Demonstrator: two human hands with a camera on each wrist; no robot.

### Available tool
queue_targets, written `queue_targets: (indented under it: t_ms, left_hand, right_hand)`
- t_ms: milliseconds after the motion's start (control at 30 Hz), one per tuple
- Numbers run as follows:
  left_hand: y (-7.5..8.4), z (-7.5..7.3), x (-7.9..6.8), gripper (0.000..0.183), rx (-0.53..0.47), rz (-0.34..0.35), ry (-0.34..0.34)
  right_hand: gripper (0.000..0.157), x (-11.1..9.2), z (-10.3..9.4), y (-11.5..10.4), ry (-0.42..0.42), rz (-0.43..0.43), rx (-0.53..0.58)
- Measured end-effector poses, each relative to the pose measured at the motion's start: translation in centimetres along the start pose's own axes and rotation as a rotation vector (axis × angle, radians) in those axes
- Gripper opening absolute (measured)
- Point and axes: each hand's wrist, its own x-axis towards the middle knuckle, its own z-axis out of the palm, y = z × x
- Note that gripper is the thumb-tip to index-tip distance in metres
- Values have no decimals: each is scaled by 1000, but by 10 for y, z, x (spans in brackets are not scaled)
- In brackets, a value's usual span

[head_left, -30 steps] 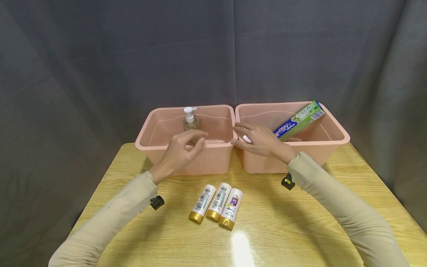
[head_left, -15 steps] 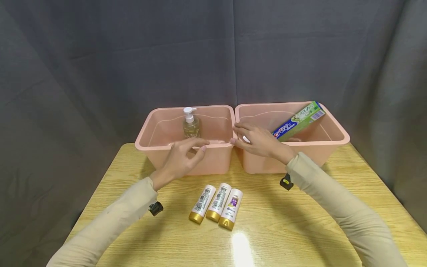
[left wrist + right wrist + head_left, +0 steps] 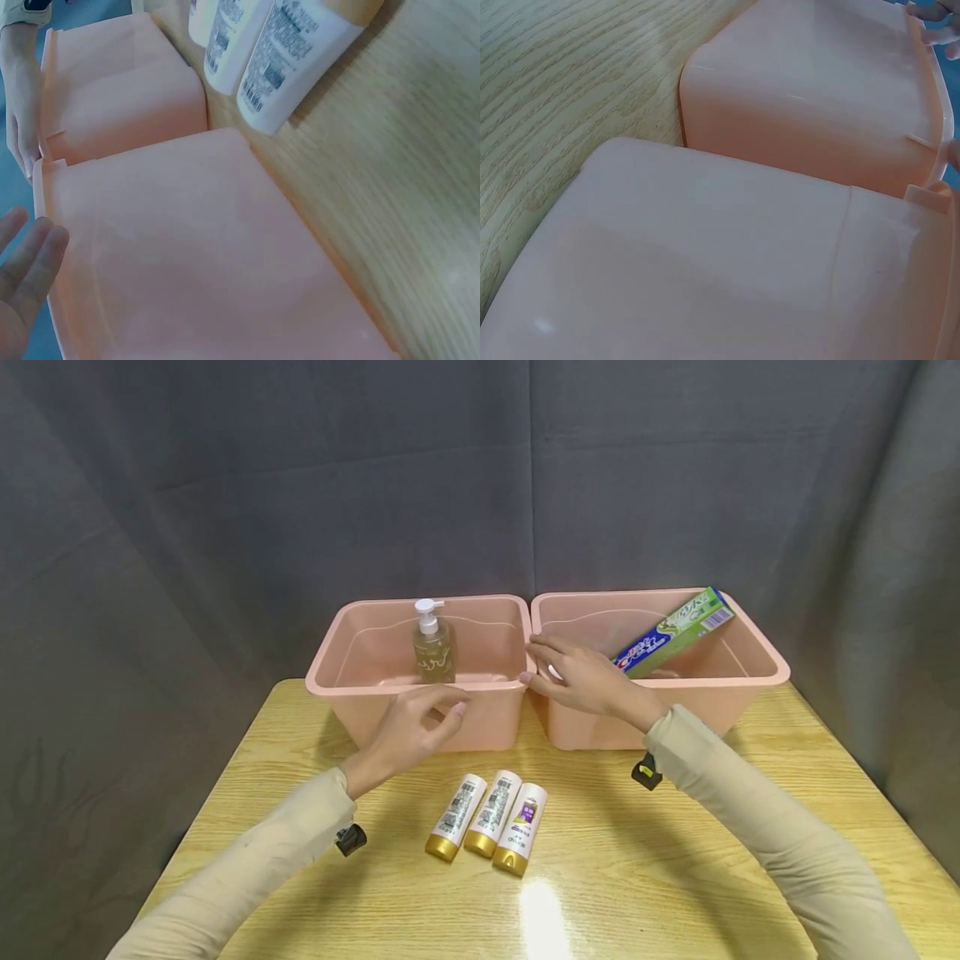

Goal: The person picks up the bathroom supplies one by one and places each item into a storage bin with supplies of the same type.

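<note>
My left hand [image 3: 412, 727] hovers in front of the left pink bin [image 3: 360, 692], its fingers loosely bent around nothing. Inside that bin a clear pump bottle [image 3: 433, 652] with a white pump head stands upright. My right hand [image 3: 577, 677] reaches over the front of the right pink bin [image 3: 750, 680], fingertips at the adjoining rims of both bins. A green and blue toothpaste box [image 3: 675, 631] leans diagonally in the right bin. Beside the right hand shows a small white piece, mostly hidden by it. In the left wrist view, left fingers [image 3: 37, 255] appear near the bin rim.
Three white tubes with gold caps lie side by side on the wooden table [image 3: 637, 877]: a left tube [image 3: 457, 814], a middle tube [image 3: 493, 810] and a right tube [image 3: 521, 827]. A dark grey curtain [image 3: 480, 477] hangs behind the bins.
My left hand has drawn down and back from the left bin's front rim, bringing more of the pump bottle into view. The right hand has stayed almost still at the rims.
</note>
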Motion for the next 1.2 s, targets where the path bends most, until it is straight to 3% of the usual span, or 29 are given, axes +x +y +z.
queue_targets:
  t_ms: [233,467,833,1200]
  left_hand:
    - [0,6,-7,24,-52,-45,-27]
    - [-1,9,-13,24,-117,-147,-79]
    - [-7,7,-25,25,-142,-257,-89]
    - [-12,20,-35,23,-160,-344,-104]
  right_hand:
    - [64,0,1,1,-9,0,-12]
    - [63,-1,-1,0,-9,8,-10]
    - [65,-1,-1,-1,-14,24,-9]
    - [62,0,1,0,7,-12,-11]
